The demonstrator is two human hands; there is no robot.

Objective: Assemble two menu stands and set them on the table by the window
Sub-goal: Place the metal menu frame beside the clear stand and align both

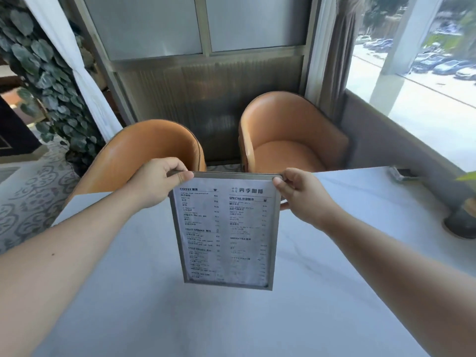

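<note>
A menu stand (225,235), a printed menu sheet in a grey metal frame, stands upright on the white marble table (334,292) near its middle. My left hand (158,182) pinches the frame's top left corner. My right hand (300,193) pinches the top right corner. The stand's bottom edge rests on or just above the tabletop; I cannot tell which. No second stand is in view.
Two orange armchairs (286,135) stand beyond the table's far edge. A dark plant pot (461,225) sits at the table's right edge by the window (425,60). A small box (401,173) lies at the far right corner. A leafy plant wall (46,81) is on the left.
</note>
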